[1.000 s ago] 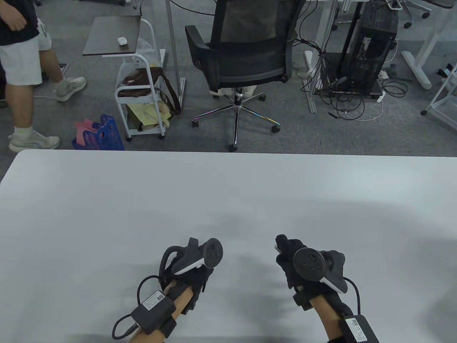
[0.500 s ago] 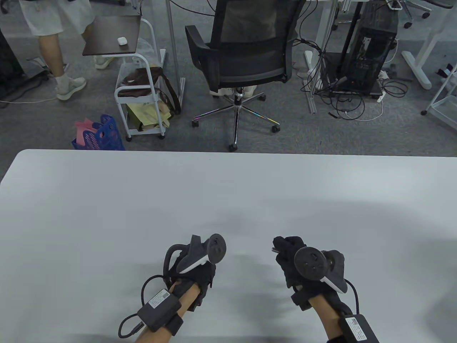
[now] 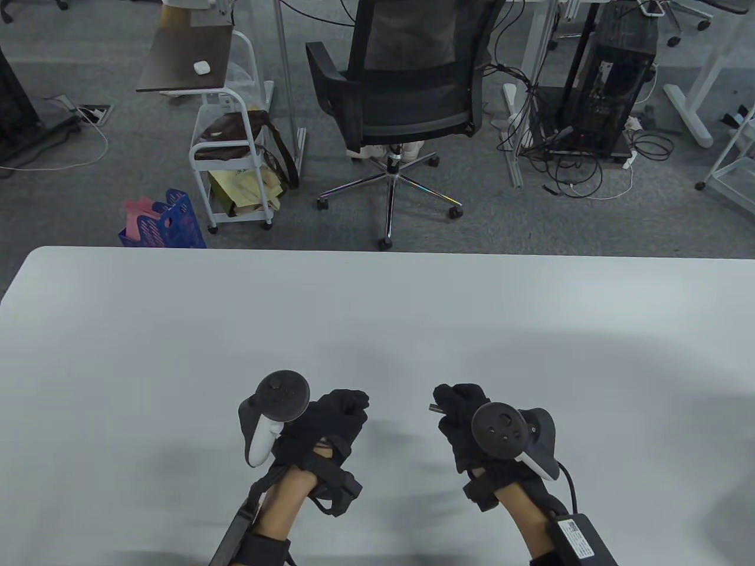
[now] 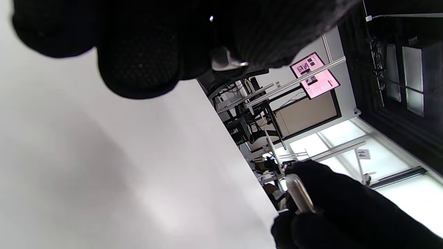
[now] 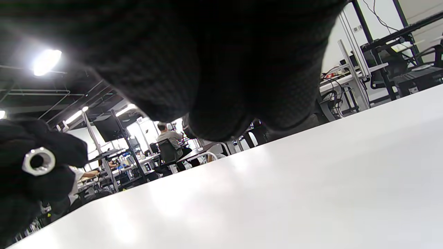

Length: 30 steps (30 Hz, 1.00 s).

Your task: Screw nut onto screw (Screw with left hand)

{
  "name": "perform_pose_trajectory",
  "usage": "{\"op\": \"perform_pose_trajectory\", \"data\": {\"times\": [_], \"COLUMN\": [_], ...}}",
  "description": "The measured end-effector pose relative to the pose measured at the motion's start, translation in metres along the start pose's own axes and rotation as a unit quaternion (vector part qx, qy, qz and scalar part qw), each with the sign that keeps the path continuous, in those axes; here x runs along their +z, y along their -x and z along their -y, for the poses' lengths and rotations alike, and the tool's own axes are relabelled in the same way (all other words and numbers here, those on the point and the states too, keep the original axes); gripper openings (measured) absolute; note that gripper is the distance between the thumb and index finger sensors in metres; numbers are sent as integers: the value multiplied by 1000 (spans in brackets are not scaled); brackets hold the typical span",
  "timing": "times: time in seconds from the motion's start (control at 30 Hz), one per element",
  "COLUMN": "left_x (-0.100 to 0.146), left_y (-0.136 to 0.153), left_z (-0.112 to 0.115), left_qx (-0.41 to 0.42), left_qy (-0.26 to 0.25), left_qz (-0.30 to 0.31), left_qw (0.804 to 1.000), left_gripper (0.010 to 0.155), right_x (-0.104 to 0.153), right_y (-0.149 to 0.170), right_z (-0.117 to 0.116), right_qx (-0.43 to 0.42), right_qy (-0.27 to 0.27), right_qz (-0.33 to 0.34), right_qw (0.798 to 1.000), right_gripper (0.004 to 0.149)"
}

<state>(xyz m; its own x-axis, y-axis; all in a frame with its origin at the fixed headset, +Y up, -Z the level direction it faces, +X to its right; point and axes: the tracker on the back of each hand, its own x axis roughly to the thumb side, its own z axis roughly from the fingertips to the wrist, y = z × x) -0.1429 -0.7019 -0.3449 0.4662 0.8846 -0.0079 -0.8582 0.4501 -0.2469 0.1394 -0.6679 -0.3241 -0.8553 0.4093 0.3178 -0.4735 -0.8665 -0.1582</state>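
both hands [image 3: 336, 421] wear black knit cloth gloves, matt and a bit fuzzy, the nut [image 5: 38, 161] is shiny bare metal, same for the screw [image 4: 300, 193], and the table [image 3: 177, 330] is smooth pale stuff with a soft sheen

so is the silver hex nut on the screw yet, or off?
Off. The silver hex nut sits pinched in the left hand with its bore empty; the right hand holds the metal screw apart from it.

From twelve o'clock the left hand [image 4: 166, 41] hangs over the white table [image 4: 104, 166], pinching a metal nut [image 4: 226, 62] between its fingertips, while at five o'clock the right hand [image 4: 346, 211] grips a metal screw [image 4: 299, 193].
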Motion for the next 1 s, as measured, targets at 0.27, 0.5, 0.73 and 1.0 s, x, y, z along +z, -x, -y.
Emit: {"op": "perform_pose_trajectory", "data": {"times": [0.27,0.5,0.73,1.0], "left_x": [1,4,4,3], "left_y": [7,-2,-1,-4], "left_z": [8,23,25,37], "left_qx": [91,122,124,149], "left_qy": [36,62,70,96], "left_qz": [7,26,21,27], "left_qw": [995,990,990,984], "left_gripper": [51,51,51,51], "right_x": [8,19,22,22], "right_y": [-19,-19,-25,-27], "right_z": [-6,-7,-5,-8], "right_qx": [-89,-107,-115,-108], "right_qy": [50,46,53,42], "right_qz": [32,78,97,103], "right_qw": [994,990,987,988], "right_gripper": [49,47,46,46]}}
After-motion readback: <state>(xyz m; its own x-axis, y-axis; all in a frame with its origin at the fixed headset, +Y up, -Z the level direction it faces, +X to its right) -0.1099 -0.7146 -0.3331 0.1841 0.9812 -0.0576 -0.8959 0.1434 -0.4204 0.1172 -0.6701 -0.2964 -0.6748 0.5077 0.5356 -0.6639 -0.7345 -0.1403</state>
